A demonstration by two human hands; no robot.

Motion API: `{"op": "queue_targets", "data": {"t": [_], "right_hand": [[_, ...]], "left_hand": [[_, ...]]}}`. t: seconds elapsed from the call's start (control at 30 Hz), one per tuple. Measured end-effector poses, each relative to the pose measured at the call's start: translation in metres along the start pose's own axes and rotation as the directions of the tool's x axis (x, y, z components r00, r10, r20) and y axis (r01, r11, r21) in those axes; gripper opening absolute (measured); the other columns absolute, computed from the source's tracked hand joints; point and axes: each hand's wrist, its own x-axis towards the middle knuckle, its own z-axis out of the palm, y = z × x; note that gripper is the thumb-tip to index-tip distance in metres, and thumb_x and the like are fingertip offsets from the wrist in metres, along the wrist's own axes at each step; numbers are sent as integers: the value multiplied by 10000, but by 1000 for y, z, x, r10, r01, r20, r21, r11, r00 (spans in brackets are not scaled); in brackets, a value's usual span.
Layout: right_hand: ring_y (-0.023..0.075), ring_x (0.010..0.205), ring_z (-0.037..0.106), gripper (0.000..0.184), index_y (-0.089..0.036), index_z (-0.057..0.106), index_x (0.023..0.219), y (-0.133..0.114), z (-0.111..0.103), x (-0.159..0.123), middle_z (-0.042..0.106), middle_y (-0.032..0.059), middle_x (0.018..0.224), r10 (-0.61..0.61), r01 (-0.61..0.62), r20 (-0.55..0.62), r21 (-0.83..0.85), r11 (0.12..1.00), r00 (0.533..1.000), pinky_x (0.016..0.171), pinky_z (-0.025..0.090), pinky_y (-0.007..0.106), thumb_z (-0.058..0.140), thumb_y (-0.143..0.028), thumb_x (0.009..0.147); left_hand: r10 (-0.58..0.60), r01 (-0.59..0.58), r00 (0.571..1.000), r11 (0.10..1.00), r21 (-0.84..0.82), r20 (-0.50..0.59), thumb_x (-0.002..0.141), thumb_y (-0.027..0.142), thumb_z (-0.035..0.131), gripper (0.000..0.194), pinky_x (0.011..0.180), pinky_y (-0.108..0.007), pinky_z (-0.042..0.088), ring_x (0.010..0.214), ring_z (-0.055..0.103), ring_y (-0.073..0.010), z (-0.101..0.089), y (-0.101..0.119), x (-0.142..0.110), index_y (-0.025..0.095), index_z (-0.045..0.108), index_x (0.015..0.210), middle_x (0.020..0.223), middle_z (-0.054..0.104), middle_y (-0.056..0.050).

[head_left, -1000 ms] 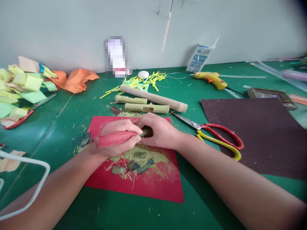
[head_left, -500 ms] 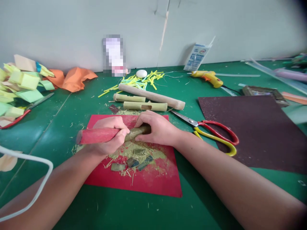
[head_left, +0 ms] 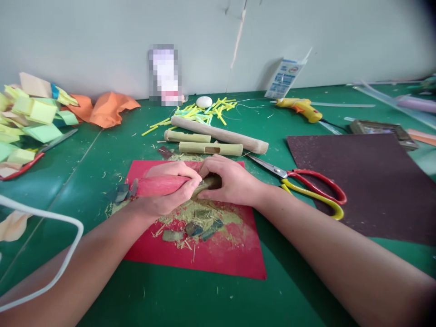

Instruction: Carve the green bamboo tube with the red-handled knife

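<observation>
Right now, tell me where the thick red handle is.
In the head view, the thick red handle is left of centre, gripped by the left hand over the red sheet.

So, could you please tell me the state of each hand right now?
Left hand: closed, holding a red handle.
Right hand: closed around a greenish-brown rod.

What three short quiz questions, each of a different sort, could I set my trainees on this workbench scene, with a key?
1. Which of the person's hands grips the red handle?
2. True or false: the yellow glue gun lies farther from the person than the dark brown sheet.
3. Which lies on the red sheet? A: orange paper; B: pale shavings; C: the white oval object.

Key: 1. The left hand. 2. True. 3. B.
</observation>
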Motion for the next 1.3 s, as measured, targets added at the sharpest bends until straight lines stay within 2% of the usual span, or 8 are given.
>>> {"op": "queue_targets", "data": {"t": [0.23,0.4,0.57,0.73,0.83,0.97,1.17,1.3], "right_hand": [[189,875,570,219,-190,607,836,1,0,-2,670,26,912,-26,26,-9,-1,1000,1000,762,430,310,789,-234,722],[193,880,566,196,-185,625,856,1,-1,-2,671,37,920,-24,24,5,-13,1000,1000,760,429,312,775,-228,738],[198,885,563,255,-174,630,876,1,-2,-2,662,43,917,-14,15,16,-20,1000,1000,768,427,316,806,-267,717],[190,874,557,248,-180,618,852,2,-2,-2,652,32,889,-11,12,15,-12,1000,1000,760,424,306,804,-281,724],[192,879,558,249,-183,617,859,2,-3,-1,655,33,900,-9,9,21,-10,1000,1000,766,425,310,803,-282,725],[194,879,561,248,-183,621,859,4,-3,0,659,33,901,-6,6,18,-10,1000,1000,763,426,314,804,-273,718],[175,841,550,219,-193,590,813,4,-3,-1,654,16,876,-18,18,-8,-12,1000,1000,741,411,298,783,-249,726],[172,835,544,233,-190,586,818,5,-2,-2,649,17,871,-29,29,-15,-26,999,999,735,406,295,787,-268,731]], "left_hand": [[39,-40,999,999,34,22,825,217,623,77,664,-287,558,709,670,-147,2,6,3,234,697,832,801,735,8],[128,-130,991,990,64,29,797,171,599,86,613,-281,513,648,631,-130,2,7,3,223,661,768,727,693,11],[147,-145,989,985,97,-19,788,148,569,117,530,-285,416,568,551,-108,0,1,-1,220,625,714,646,620,26],[136,-132,988,989,63,-72,809,191,554,178,507,-303,397,534,527,-114,-1,-2,-4,218,593,637,591,595,20],[105,-101,992,993,59,-74,816,205,555,162,529,-305,430,554,553,-125,0,-4,-5,224,628,673,617,629,12],[43,-46,993,998,-30,-106,839,212,567,157,582,-274,492,604,606,-122,1,-4,-1,213,672,722,678,682,15],[1,-1,999,1000,-20,42,847,284,650,87,685,-277,552,776,691,-160,2,1,5,229,717,843,836,745,0],[14,-12,999,999,-31,41,844,273,665,86,723,-277,565,804,698,-155,4,1,5,232,717,899,884,751,-3]]}}
